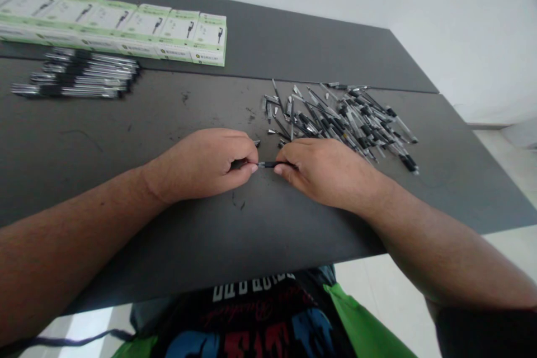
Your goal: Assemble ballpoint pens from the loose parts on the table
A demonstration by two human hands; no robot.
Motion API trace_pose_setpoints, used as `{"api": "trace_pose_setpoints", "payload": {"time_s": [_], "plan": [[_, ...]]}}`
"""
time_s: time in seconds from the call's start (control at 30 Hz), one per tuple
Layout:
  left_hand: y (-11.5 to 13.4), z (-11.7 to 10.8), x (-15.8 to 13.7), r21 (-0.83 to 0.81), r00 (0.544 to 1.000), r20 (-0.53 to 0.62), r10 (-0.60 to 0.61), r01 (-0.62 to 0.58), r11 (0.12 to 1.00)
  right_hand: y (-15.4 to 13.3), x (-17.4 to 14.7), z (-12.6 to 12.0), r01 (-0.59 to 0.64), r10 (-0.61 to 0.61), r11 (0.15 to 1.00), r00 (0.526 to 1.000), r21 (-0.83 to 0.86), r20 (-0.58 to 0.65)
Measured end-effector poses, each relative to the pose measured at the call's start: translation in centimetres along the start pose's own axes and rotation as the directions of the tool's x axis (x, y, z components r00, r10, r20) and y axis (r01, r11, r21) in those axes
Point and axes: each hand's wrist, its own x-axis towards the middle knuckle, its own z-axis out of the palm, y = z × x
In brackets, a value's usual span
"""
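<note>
**Near the table's front edge: one pen held end to end between two hands**

Near the front edge of the table (pixel 126 246), about midway along it, lay a slim black pen (pixel 268 165), pinched at both ends. Ran left to right, roughly level with that front edge, long axis pointing from one hand straight at the other. Clasped at its left end by the left hand (pixel 203 163), fingers curled under and thumb pressed against the barrel. Gripped at its right end by the right hand (pixel 331 170), fingertips closed around it, knuckles up. Only a short stretch of barrel showed in the gap between the two; the rest hidden inside the fists. Both hands equally near, each touching its own end, wrists resting on or just above the surface.

Beyond the right hand, toward the right rear of the table, sprawled a loose pile of pens (pixel 348 120) and small parts, lying every which way, its nearest pieces just beside the right knuckles. Clearly closer to the right hand than to the left.

Toward the left rear corner lay a tidy stack of pens (pixel 79 74), all parallel to the rear edge, well apart from both hands. Behind it, a row of green-and-white boxes (pixel 126 25) set side by side.
</note>
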Motion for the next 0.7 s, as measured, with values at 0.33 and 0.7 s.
{"api": "trace_pose_setpoints", "payload": {"time_s": [0.33, 0.7], "plan": [[0.19, -0.03, 0.25, -0.007, 1.0, 0.004, 0.0, 0.0, 1.0, -0.13, -0.05, -0.22, -0.029, 0.03, 0.999, 0.999, 0.036, -0.026], [0.11, 0.0, 0.08, -0.012, 1.0, 0.003, -0.006, 0.006, 1.0, -0.05, -0.08, -0.05, -0.033, 0.034, 0.999, 0.999, 0.031, -0.035]]}}
